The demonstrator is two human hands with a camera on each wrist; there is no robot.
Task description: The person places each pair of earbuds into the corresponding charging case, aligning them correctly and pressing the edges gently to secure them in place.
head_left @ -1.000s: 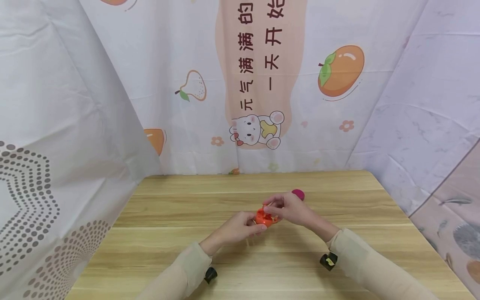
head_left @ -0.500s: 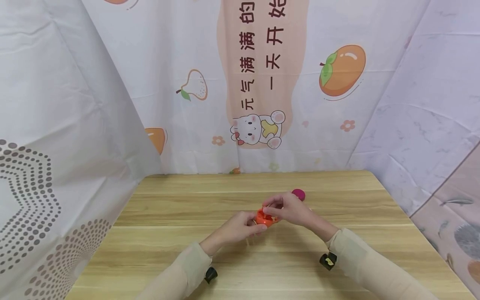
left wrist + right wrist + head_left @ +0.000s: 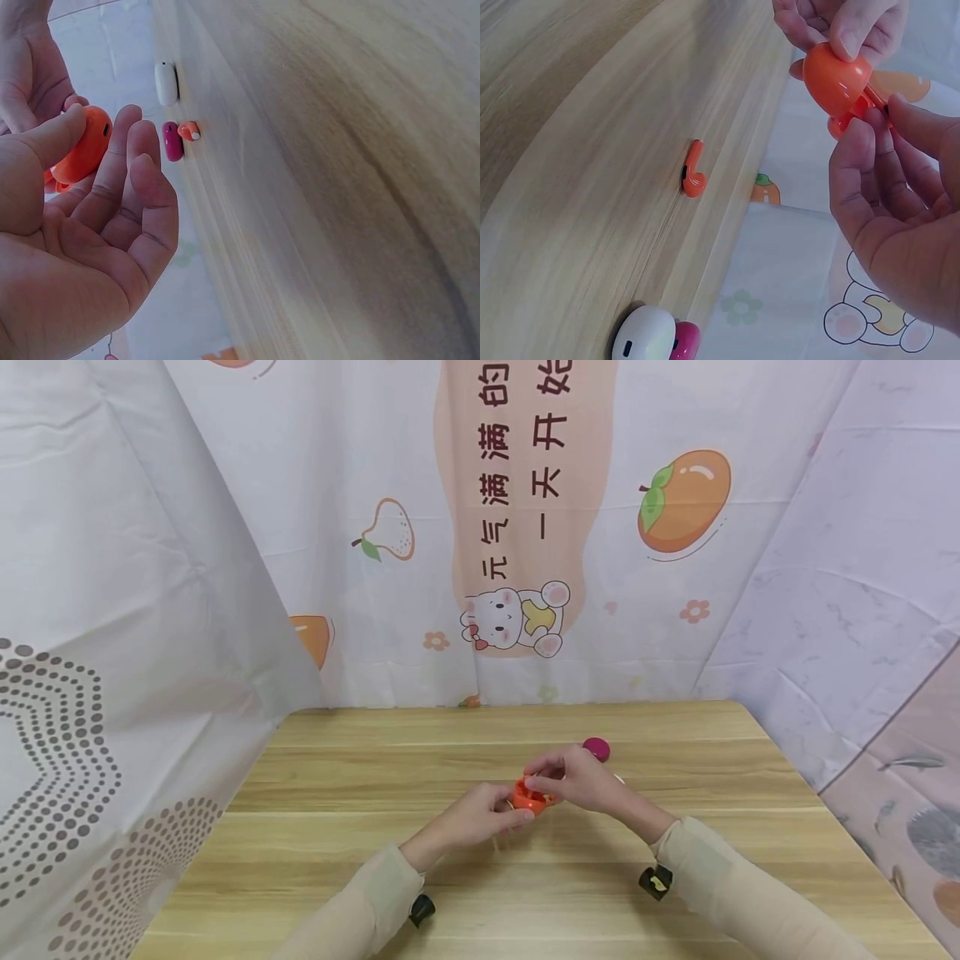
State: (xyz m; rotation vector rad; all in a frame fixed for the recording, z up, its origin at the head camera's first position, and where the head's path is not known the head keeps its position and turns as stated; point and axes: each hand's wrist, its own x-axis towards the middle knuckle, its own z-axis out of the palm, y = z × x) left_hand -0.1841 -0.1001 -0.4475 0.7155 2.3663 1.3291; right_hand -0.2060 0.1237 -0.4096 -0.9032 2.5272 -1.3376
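My left hand point(image 3: 480, 814) grips a glossy orange earbud charging case point(image 3: 836, 75) between thumb and fingers, above the table. The case's lid is open, its inside showing toward my right hand point(image 3: 576, 777). Right thumb and fingertips pinch the stem of an orange earbud point(image 3: 875, 96) right at the case opening; the earbud's head is hidden. In the right wrist view a second orange earbud point(image 3: 694, 176) lies on the wood. The left wrist view shows the back of the case with a small dark port.
Beyond my right hand lie a magenta case point(image 3: 597, 749) and a white case point(image 3: 643, 334), close together on the wooden table point(image 3: 360, 793). A patterned curtain point(image 3: 405, 610) hangs along the table's far edge, with more cloth at both sides.
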